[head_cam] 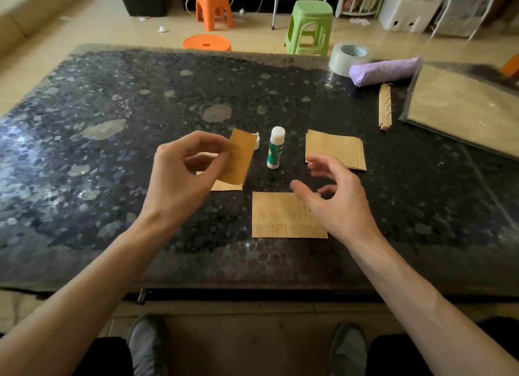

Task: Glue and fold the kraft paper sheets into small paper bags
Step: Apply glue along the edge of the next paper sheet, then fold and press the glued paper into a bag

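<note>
Near the middle of the table (92,196), the left hand (182,176) pinches a small folded kraft piece (240,156) between thumb and fingertips, raised over another piece (226,185) lying flat. Next come the white cap (256,142) and the upright, uncapped glue stick (276,148). Toward the near edge lies a printed kraft sheet (278,215). The right hand (339,199) hovers over its right end, fingers loosely spread, holding nothing. Beyond it rests a stack of sheets (337,151).

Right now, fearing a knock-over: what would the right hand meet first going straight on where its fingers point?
Probably the upright, uncapped glue stick left of the right hand, though depth is unclear.
</note>
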The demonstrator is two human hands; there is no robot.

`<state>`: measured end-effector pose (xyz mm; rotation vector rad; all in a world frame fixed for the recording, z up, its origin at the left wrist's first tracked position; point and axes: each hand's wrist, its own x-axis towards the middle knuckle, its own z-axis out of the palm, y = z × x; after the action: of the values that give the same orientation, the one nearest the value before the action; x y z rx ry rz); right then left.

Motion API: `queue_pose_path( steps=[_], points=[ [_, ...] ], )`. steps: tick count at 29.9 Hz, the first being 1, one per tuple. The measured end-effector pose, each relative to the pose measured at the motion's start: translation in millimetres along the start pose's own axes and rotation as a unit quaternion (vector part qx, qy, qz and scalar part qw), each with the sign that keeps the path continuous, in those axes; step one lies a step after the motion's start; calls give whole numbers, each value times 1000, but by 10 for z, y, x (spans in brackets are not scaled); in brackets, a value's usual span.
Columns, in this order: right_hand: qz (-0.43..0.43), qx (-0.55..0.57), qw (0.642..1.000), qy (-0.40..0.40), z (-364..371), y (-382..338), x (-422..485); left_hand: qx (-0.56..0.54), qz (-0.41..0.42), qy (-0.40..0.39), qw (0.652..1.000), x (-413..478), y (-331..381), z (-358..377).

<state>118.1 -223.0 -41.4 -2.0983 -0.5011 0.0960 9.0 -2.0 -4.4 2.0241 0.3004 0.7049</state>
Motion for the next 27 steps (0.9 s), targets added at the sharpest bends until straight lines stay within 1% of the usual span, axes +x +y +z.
queue_pose_path(
  steps=[3,6,8,9,12,16,18,20,22,27],
  points=[
    [46,81,995,-46,-74,-52,-28,-110,-56,-81,989,12,60,0],
    [102,218,965,-104,-183,-82,-76,-211,-125,-128,961,-15,54,42],
    [134,255,947,-144,-223,-75,-124,-225,-154,-136,953,-37,19,89],
    [150,254,945,-141,-232,-60,-143,-221,-166,-137,951,-52,1,117],
    [185,220,955,-74,-260,35,-164,-177,-194,-147,953,-103,-19,209],
    [186,135,973,-24,-269,133,-167,-97,-217,-198,951,-139,-66,283],
    [192,115,974,-19,-265,160,-150,-46,-202,-183,961,-135,-122,284],
    [215,112,970,-27,-259,176,-128,5,-179,-143,973,-123,-190,272],
    [235,112,965,-36,-257,192,-112,38,-166,-116,979,-115,-252,258],
    [247,113,962,-35,-236,160,-71,94,-122,-108,982,-137,-381,245]
  ],
)
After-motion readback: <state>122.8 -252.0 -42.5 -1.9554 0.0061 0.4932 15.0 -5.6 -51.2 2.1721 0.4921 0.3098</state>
